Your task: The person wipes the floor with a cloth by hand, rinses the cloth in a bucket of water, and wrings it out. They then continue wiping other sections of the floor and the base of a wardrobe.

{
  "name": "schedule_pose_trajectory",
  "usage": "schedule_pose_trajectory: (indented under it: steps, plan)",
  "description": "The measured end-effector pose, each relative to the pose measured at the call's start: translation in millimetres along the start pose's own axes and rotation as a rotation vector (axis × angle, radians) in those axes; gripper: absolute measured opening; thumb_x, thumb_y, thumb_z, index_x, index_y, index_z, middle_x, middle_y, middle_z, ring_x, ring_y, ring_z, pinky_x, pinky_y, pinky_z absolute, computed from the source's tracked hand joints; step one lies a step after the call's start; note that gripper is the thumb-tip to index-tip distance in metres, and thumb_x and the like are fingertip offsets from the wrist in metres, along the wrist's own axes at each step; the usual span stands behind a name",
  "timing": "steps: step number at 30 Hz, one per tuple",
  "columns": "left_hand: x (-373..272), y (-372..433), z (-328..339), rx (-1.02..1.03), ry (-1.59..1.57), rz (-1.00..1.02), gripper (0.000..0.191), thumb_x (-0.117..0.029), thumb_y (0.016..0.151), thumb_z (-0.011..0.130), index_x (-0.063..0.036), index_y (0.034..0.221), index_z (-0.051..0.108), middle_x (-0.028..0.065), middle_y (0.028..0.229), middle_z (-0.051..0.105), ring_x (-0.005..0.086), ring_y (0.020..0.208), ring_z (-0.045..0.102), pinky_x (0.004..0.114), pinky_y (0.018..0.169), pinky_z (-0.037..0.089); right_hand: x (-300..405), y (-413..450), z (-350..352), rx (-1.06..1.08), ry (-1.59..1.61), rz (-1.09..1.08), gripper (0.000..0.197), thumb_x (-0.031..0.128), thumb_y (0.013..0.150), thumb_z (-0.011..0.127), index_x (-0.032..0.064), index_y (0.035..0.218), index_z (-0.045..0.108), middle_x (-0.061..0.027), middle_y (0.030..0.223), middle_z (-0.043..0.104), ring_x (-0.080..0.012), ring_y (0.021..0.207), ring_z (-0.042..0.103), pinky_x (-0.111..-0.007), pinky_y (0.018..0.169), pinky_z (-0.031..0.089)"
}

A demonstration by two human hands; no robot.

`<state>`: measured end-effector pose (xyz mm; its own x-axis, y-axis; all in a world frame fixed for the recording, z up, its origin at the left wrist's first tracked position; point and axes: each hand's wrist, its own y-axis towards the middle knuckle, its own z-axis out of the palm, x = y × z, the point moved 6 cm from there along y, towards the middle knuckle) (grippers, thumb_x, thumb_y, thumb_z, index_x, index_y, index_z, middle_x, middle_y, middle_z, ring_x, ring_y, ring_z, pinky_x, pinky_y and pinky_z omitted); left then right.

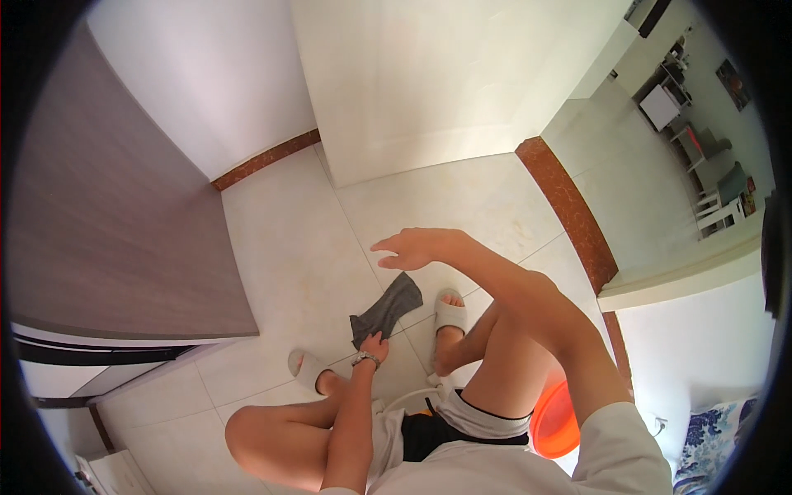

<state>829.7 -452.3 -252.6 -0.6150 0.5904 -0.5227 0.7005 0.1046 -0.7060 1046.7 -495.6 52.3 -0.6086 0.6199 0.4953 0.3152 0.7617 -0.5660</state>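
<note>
A dark grey cloth lies on the pale floor tiles between my slippered feet. My left hand, with a watch or bracelet at the wrist, is at the cloth's near end, its fingers on the fabric; whether they pinch it cannot be told. Above the floor beyond the cloth's far end, my right hand is empty, thumb and fingers apart, pointing left.
An orange-red bucket stands beside my right thigh. On the left is a brownish panel; a cream door rises ahead. A reddish-brown threshold strip borders another room with chairs at the right.
</note>
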Motion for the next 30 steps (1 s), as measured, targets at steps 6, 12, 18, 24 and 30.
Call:
schedule_pose_trajectory:
  steps: [6,12,18,24,30]
  plan:
    - [-1,-7,-2,0.029,0.108,0.006,0.059,-0.037,0.091,0.043,-0.013,0.145,0.037,0.0276,0.148,0.031,0.0472,0.135,0.031,0.048,0.114,0.025,-18,-13,-27,-0.117,0.024,0.054,0.061,0.049,0.096,0.042,0.0095,0.142,0.04,-0.0199,0.139,0.048,-0.0371,0.126,0.047,-0.043,0.105,0.038]
    - [-3,-16,-3,0.056,0.202,0.049,0.063,-0.04,0.091,0.041,-0.0127,0.148,0.032,0.0271,0.151,0.024,0.047,0.139,0.022,0.048,0.116,0.018,-60,7,-32,-0.44,0.047,0.02,0.07,0.044,0.096,0.046,0.0098,0.151,0.018,-0.0326,0.15,0.018,-0.0445,0.139,0.023,-0.048,0.112,0.027]
    - [-3,-14,-5,0.089,0.177,-0.033,0.066,-0.042,0.09,0.042,-0.0132,0.148,0.031,0.0261,0.152,0.023,0.0465,0.139,0.022,0.05,0.116,0.019,-50,10,-29,-0.642,-0.028,-0.057,0.074,0.038,0.094,0.052,0.0138,0.152,0.013,-0.0322,0.152,0.013,-0.054,0.138,0.015,-0.055,0.112,0.023]
    - [-26,-10,-77,-0.233,0.218,0.263,0.06,-0.04,0.089,0.045,-0.0099,0.141,0.042,0.0239,0.134,0.049,0.0457,0.12,0.047,0.049,0.104,0.038,-28,1,-52,-0.707,0.021,-0.134,0.075,0.037,0.093,0.053,0.0153,0.152,0.012,-0.0287,0.154,0.01,-0.0534,0.139,0.013,-0.056,0.112,0.023]
    - [-73,-22,-93,-0.238,0.052,0.043,0.062,-0.038,0.09,0.047,-0.0073,0.143,0.04,0.0227,0.136,0.049,0.0386,0.124,0.048,0.044,0.104,0.04,-34,-20,-95,-0.554,-0.273,0.056,0.078,0.039,0.092,0.053,0.016,0.152,0.009,-0.0264,0.155,0.007,-0.0513,0.141,0.008,-0.057,0.111,0.025]
